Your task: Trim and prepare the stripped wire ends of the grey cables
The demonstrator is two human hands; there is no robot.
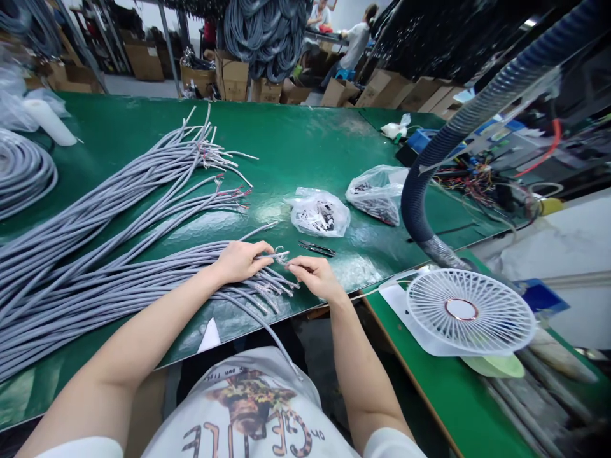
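Note:
My left hand (241, 261) rests on a bundle of grey cables (95, 254) on the green table (296, 140), its fingers pinched on one cable's stripped end (273, 256). My right hand (312, 275) sits just right of it, fingers curled and pinching the thin wires at that same tip. More stripped cable ends (267, 289) fan out under both hands near the table's front edge.
Dark tweezers (316, 249) lie just beyond my hands. Two clear bags of small parts (319, 213) (377, 193) sit behind them. A white fan (470, 310) and a ribbed hose (429, 172) stand at the right. A cable coil (21, 172) lies far left; people work at the back.

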